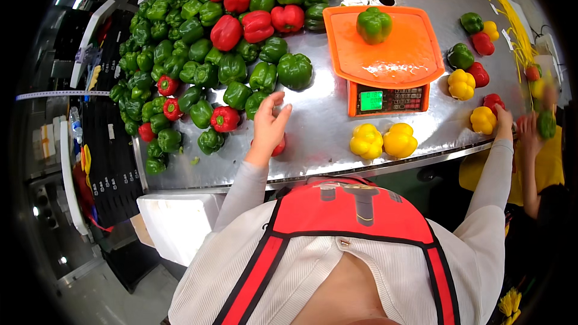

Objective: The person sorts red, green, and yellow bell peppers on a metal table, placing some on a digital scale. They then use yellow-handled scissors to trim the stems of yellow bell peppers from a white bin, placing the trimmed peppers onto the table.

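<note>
My left hand (269,122) hovers at the front of a heap of green bell peppers (205,74), thumb and fingers spread and holding nothing. A red bell pepper (280,146) is partly hidden behind that wrist. Far to the right, my right hand (504,122) has its fingers on another red bell pepper (492,101), beside a yellow bell pepper (482,120). On the orange pan (393,61) of a digital scale (388,99) sits one green bell pepper (374,25). Two yellow bell peppers (366,141) stand side by side in front of the scale.
Mixed groups of peppers (461,84) line the right side of the steel table (316,153). Yellow ties (515,18) trail along its far right edge. A co-worker's hands (530,131) handle peppers at right. A white foam box (180,223) stands below the table at left.
</note>
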